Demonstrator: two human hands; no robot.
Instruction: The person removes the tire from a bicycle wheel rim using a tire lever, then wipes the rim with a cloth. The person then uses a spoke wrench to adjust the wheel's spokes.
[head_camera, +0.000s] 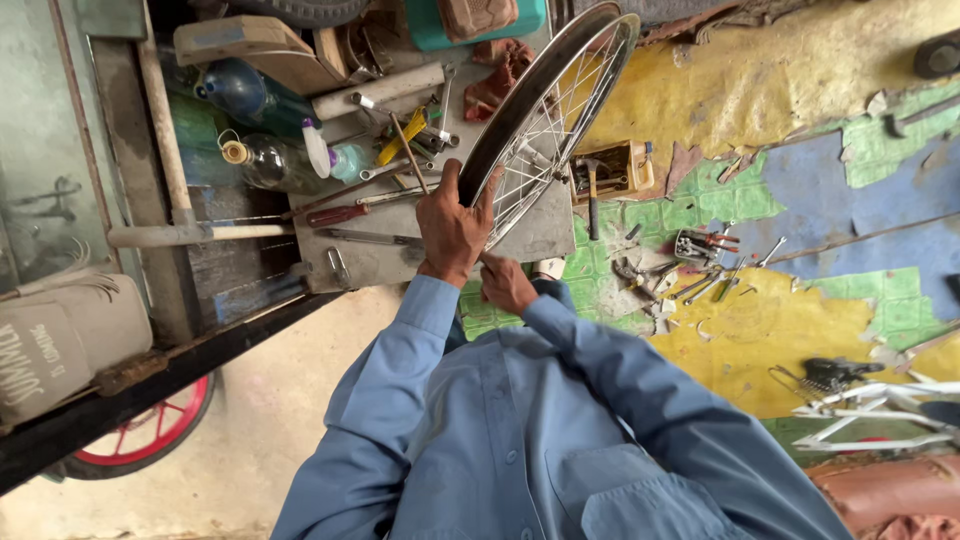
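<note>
Two hands work one wheel (545, 120), which I see standing on edge at 12 o'clock. My left hand (452, 225) is clamped around its rim. My right hand (507, 285), at 5 o'clock of the left, has fingers drawn together near the spokes; what it pinches I cannot tell. At 9 o'clock a tool-strewn bench (380, 262) crowds the rim; at 3 o'clock lies painted floor (800, 320).

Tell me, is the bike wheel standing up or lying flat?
Standing up. The bike wheel is on edge, its rim gripped by the left hand, while the right hand works low at the spokes.
</note>
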